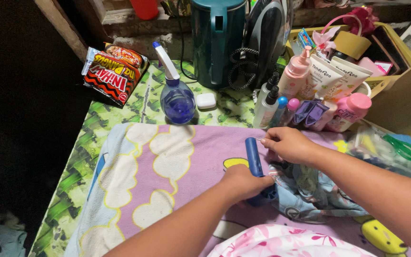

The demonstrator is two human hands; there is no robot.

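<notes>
My left hand grips the lower end of a dark blue cylindrical handle, which stands tilted on a purple patterned cloth. My right hand pinches a thin pale thread or needle-like piece right next to the handle's top. A crumpled light blue printed garment lies under and between both hands. What the handle's lower end is attached to is hidden by my left hand.
A blue spray bottle, a small white case, a snack packet, a teal kettle, lotion bottles and tubes, and a clear bag holding green scissors line the back and right. The table drops off at left.
</notes>
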